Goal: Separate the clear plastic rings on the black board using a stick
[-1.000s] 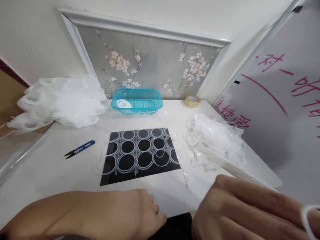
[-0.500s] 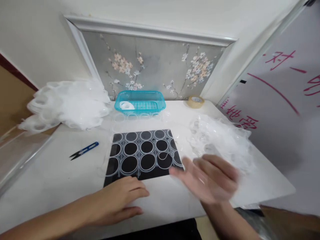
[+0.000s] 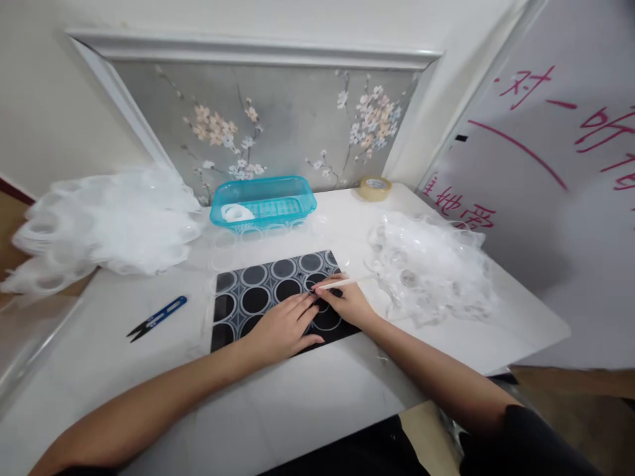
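Observation:
On the white table lies a black sheet patterned with rows of pale rings [image 3: 254,300]. My left hand [image 3: 285,330] rests flat across its front part, fingers stretched out toward the right. Close by its fingertips, my right hand [image 3: 351,304] is closed round a thin white pen-like stick [image 3: 337,283], held as one holds a pencil. The stick's tip points down at a ring on the right side of the sheet; its exact contact is too small to tell. Blue thread snips [image 3: 157,318] lie to the left of the sheet.
A turquoise plastic basket [image 3: 302,211] with white rings inside stands at the back, a roll of tape [image 3: 376,188] right of it. Translucent ring-patterned sheets are piled at left [image 3: 109,221] and right [image 3: 431,271]. A whiteboard [image 3: 540,264] flanks the table's right side.
My left hand has moved forward onto the black sheet. My right hand has come in from the right, and the white stick now shows in its fingers. The view has shifted slightly.

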A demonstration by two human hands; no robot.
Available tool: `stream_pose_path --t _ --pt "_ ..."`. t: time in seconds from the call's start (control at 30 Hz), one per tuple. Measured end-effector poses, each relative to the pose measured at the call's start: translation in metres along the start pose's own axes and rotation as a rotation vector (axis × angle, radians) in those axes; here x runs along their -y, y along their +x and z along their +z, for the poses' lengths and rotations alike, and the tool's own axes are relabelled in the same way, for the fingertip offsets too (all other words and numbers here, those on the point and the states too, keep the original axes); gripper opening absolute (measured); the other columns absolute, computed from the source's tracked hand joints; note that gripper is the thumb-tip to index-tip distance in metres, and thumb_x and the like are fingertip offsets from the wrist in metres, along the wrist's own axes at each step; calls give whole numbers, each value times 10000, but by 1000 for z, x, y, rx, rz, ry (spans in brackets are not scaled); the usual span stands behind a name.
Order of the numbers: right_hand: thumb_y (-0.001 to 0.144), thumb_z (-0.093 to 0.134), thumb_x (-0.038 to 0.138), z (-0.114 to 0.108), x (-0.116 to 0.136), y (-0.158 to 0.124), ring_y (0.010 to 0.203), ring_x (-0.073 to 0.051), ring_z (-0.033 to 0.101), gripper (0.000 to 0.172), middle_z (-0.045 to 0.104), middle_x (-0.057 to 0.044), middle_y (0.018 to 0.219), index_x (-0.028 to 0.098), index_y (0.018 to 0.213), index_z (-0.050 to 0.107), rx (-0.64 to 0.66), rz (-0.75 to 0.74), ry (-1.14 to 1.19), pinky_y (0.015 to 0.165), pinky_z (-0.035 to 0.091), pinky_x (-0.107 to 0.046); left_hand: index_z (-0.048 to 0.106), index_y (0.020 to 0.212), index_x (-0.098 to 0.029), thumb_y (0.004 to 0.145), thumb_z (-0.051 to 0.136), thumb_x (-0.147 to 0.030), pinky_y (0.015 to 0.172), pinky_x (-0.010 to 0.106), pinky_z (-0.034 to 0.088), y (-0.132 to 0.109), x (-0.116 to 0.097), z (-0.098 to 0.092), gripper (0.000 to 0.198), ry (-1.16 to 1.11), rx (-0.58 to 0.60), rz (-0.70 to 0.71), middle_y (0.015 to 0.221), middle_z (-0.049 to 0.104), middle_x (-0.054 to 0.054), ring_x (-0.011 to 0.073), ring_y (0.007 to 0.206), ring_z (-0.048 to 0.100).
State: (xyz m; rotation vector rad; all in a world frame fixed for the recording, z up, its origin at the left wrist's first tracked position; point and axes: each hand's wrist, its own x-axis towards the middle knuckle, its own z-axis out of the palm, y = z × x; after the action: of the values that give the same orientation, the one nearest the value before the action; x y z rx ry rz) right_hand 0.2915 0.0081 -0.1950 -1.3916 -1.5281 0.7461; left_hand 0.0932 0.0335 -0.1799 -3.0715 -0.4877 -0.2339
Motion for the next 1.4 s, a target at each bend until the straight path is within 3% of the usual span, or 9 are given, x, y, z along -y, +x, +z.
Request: stream_pose_path --t 0.53,0.7,0.9,0.97,1.03,1.13,1.2,1.27,1.4 --pt "832 606 349 -4 -3 -1 1018 -251 609 205 708 -77 947 229 910 753 23 57 -115 901 489 -415 568 1185 -60 967 295 -538 1002 404 430 -5 -1 17 592 57 -119 39 1273 573 201 293 1205 534" --pt "854 588 310 -3 -5 -5 1000 -246 615 174 732 -54 929 240 896 741 2 -51 -222 892 502 -423 565 1192 -41 968 299 -528 988 413 435 -4 -1 16 598 29 -125 40 1269 571 220 311 1191 542" --pt "853 507 140 7 0 -13 1086 -274 583 280 714 -80 1077 188 1065 684 107 -408 -639 941 460 -435 535 1232 -2 946 346 -548 1017 414 410 -3 -1 14 645 -31 -97 41 1285 551 241 320 1199 534" --pt "831 509 131 -3 -3 -1 1027 -281 603 304 715 -110 1050 166 1084 673 117 -388 -728 894 478 -430 537 1233 6 936 351 -563 1031 410 397 -4 -1 13 669 -29 -73 48 1290 547 239 327 1216 518" --pt "811 497 131 -28 -8 19 920 -268 632 303 724 -109 968 174 1046 684 -29 -262 -764 814 501 -413 528 1252 -1 940 332 -570 1053 393 375 -6 0 12 678 -23 -48 47 1319 527 226 316 1254 484" --pt "837 443 176 -74 -13 47 747 -246 648 275 710 -96 778 163 880 714 -570 28 -729 763 495 -433 495 1301 -35 943 294 -596 1079 371 341 -10 1 9 695 -23 -5 52 1380 474 203 291 1311 424" --pt "836 484 227 -90 -11 54 777 -240 660 244 720 -100 835 153 841 717 -746 77 -599 778 492 -419 482 1318 -57 940 293 -608 1088 376 327 -14 0 4 695 -12 7 74 1399 454 198 291 1327 403" --pt "821 538 262 -82 -4 50 835 -229 668 210 729 -85 878 159 825 721 -656 74 -387 798 494 -389 489 1310 -60 944 310 -593 1086 389 330 -18 -5 -3 671 19 -6 83 1385 469 202 300 1316 417" --pt "812 604 323 -17 15 27 830 -215 680 195 735 -57 842 178 868 722 -159 157 54 776 513 -350 561 1218 -43 935 369 -571 1003 413 424 -31 -14 -15 630 85 -57 0 1277 564 223 328 1196 537"
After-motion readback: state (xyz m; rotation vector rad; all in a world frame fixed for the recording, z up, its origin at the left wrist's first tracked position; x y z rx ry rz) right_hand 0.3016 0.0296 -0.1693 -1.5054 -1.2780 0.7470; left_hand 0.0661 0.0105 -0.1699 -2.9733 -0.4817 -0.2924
